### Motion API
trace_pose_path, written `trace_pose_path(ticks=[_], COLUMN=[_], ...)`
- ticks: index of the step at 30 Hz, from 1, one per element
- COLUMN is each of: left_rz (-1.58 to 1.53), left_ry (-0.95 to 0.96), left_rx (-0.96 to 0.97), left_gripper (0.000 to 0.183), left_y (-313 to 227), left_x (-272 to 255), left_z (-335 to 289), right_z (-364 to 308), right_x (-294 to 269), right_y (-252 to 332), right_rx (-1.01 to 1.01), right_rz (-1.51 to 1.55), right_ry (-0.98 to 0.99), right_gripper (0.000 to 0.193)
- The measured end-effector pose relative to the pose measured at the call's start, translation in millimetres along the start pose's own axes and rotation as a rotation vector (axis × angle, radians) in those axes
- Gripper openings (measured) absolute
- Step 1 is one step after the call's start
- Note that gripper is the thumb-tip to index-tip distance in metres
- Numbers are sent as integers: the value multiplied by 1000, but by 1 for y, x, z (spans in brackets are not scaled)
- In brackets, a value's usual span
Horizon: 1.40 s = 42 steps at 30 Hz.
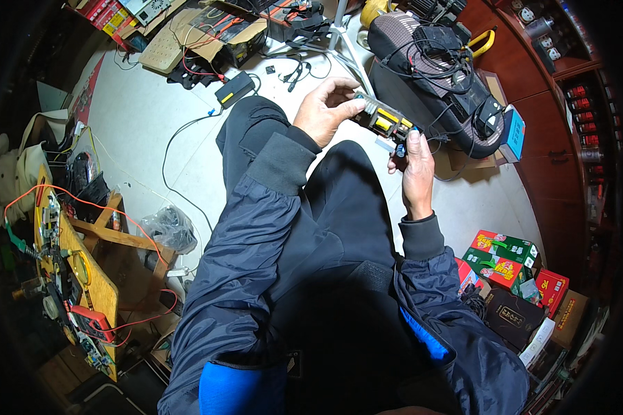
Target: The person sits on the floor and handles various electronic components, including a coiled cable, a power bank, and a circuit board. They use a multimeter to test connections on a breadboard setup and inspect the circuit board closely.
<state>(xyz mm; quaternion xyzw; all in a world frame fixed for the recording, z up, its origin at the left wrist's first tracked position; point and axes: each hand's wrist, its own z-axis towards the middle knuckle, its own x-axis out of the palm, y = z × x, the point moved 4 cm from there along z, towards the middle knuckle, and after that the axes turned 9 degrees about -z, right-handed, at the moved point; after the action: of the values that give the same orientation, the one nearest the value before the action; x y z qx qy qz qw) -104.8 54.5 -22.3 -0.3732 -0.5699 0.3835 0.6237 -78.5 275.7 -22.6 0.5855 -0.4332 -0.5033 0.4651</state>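
Note:
A small circuit board (384,122) with yellow transformers, silvery heat-sink metal and a dark blue capacitor is held up in front of my knees. My left hand (322,114) pinches its left end between thumb and fingers. At the other end, my right hand (417,173) grips the board's edge with the thumb on top; its other fingers are partly hidden. On the floor beyond my left knee lies a black power adapter (235,90) with a cable running from it.
A dark padded seat (429,83) piled with black cables stands at the right. Colourful boxes (502,259) are stacked lower right, near a red-brown cabinet (543,145). At left, a wooden bench (90,266) holds boards and a red multimeter (93,323). An opened cardboard box (232,45) sits ahead.

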Motion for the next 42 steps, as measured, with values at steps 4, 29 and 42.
trace_pose_path(ticks=[4,29,42], left_rz=[11,56,93], left_ry=[40,60,-7], left_rx=[32,-81,-31], left_gripper=[35,32,25], left_y=[0,1,6], left_x=[-3,1,-6], left_z=[2,-2,1], right_z=[1,-4,-9], right_x=[-1,2,1], right_y=[-6,-9,22], right_rx=[85,226,31], right_rz=[124,302,80], right_ry=[-17,11,32], right_gripper=[52,60,93])
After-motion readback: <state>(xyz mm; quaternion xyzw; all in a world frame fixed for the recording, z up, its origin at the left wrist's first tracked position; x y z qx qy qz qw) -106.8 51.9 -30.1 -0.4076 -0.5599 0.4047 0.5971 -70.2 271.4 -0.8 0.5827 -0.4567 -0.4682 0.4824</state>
